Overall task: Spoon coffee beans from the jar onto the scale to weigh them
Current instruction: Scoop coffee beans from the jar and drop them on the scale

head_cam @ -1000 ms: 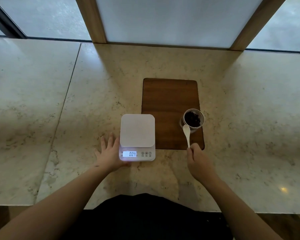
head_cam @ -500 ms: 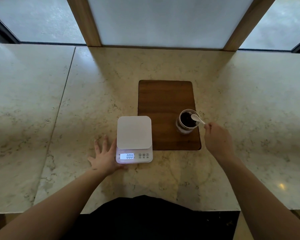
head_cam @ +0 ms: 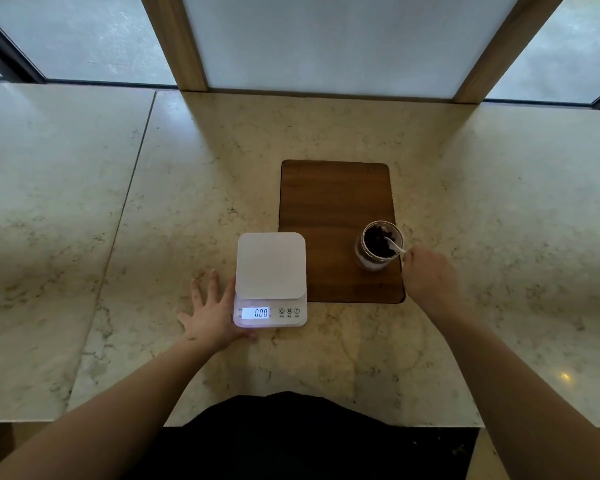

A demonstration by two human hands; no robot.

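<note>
A small glass jar (head_cam: 369,259) of dark coffee beans (head_cam: 378,241) stands at the near right corner of a wooden board (head_cam: 329,202). My right hand (head_cam: 428,277) is just right of the jar and holds a white spoon (head_cam: 395,245) whose bowl dips into the beans. A white scale (head_cam: 271,265) sits left of the board; its platform is bare and its lit display (head_cam: 255,312) reads 000. My left hand (head_cam: 210,313) lies flat on the counter with fingers spread, touching the scale's left side.
The marble counter (head_cam: 153,209) runs wide to both sides, with a seam at the left. Wooden window posts (head_cam: 174,39) and frosted panes stand along the back. The counter's front edge is close to my body.
My right hand swung from in front of the jar to its right side, and the spoon's bowl went from outside the jar down into the beans. The display went from 004 to 000.
</note>
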